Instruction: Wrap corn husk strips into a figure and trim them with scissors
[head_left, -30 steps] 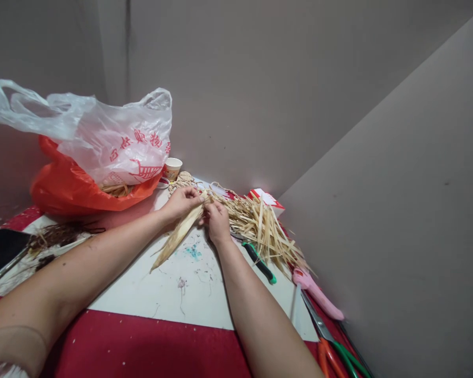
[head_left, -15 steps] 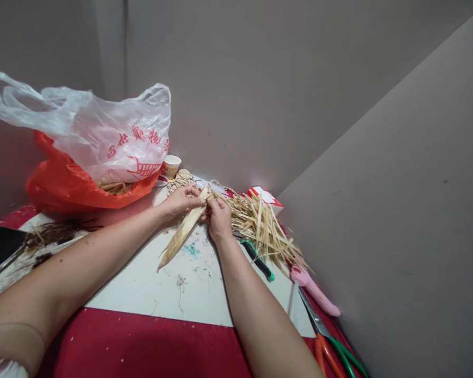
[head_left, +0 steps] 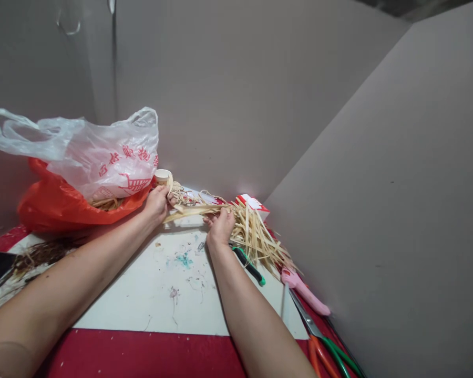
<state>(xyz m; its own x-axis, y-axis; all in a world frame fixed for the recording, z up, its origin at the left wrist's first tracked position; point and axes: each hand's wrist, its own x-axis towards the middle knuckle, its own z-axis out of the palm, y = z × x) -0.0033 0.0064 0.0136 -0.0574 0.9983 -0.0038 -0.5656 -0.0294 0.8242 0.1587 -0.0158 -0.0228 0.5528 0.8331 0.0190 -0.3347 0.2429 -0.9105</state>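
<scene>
A pale, dried husk (head_left: 191, 211) stretches sideways between my hands, above the white board (head_left: 142, 294). At its left end, the fingers of my left hand (head_left: 157, 203) are closed on it, with a narrow piece standing up past the thumb. My right hand (head_left: 221, 227) pinches the other end, some of its fingers curled underneath. Just beyond the right hand lies a heap of straw-coloured strips (head_left: 256, 233), whose near edge it overlaps. A black-and-green handled tool (head_left: 249, 266) rests beside my right wrist, its working end partly hidden.
A red bag (head_left: 55, 205) and a white plastic bag (head_left: 110, 157) stand at the left, near a paper cup (head_left: 163, 176). To the right lie a pink-handled tool (head_left: 305, 291) and scissors (head_left: 319, 336). Walls rise behind and at the right.
My left hand has moved left, away from the right hand. The husk, earlier slanting down toward me, now lies crosswise between the hands. The view has tilted up slightly.
</scene>
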